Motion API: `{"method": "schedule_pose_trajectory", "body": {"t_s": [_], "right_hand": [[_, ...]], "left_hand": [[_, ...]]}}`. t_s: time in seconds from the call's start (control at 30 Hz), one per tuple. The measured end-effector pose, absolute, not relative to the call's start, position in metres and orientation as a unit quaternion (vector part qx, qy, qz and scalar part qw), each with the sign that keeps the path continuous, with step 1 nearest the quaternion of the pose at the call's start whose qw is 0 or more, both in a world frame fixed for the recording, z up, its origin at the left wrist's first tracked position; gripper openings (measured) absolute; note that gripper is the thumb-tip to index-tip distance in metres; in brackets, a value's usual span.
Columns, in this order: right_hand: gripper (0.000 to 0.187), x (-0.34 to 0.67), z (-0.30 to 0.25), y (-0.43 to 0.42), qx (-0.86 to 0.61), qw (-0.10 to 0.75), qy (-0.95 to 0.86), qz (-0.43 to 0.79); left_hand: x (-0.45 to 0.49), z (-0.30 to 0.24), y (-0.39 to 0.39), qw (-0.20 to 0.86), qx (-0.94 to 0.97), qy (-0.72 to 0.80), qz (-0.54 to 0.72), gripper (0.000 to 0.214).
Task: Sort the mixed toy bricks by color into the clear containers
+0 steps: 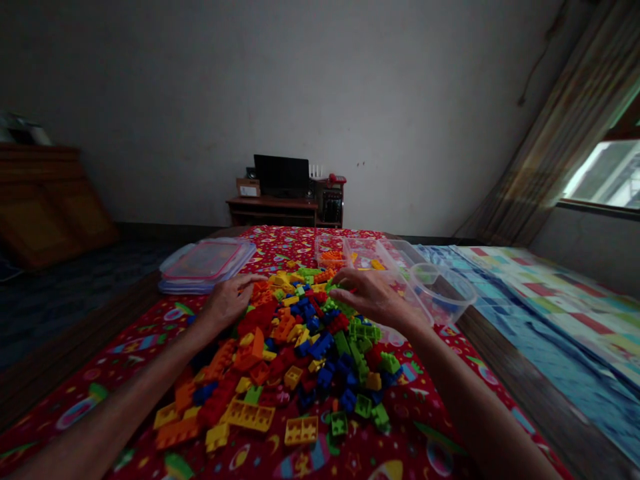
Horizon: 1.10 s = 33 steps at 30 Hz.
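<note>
A heap of toy building bricks (300, 333) in red, orange, yellow, green and blue spreads over the red patterned tablecloth. At the heap's upper left, my left hand (230, 303) reaches in with fingers stretched toward some orange bricks (261, 293); it looks open. My right hand (373, 293) hovers over the upper right side, thumb and fingers apart. A green brick (331, 285) shows by its fingertips; whether they touch it is unclear. Below this hand lie more green bricks (363, 330).
Stacked clear lids (207, 260) lie at the left. At the right stand a clear divided bin (385, 248), with some orange and yellow bricks inside, and a round clear tub (445, 283). Farther back, a monitor (283, 175) sits on a desk; a bed (550, 313) is on the right.
</note>
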State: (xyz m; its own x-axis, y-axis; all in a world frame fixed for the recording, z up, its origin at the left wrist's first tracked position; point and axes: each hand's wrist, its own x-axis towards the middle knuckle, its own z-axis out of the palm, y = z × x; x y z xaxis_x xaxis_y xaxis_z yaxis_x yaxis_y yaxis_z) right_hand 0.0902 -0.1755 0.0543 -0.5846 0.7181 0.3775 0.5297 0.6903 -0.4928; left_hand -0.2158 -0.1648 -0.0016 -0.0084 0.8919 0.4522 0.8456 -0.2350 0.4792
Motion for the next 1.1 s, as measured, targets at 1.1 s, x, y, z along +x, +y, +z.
{"method": "schedule_pose_trajectory", "body": {"t_s": [1.1], "right_hand": [[0.030,0.098,0.053,-0.165,-0.408,0.311,-0.824,0.241]], "left_hand": [[-0.214,-0.009,-0.161,0.047,0.731,0.616,0.289,0.049]]}}
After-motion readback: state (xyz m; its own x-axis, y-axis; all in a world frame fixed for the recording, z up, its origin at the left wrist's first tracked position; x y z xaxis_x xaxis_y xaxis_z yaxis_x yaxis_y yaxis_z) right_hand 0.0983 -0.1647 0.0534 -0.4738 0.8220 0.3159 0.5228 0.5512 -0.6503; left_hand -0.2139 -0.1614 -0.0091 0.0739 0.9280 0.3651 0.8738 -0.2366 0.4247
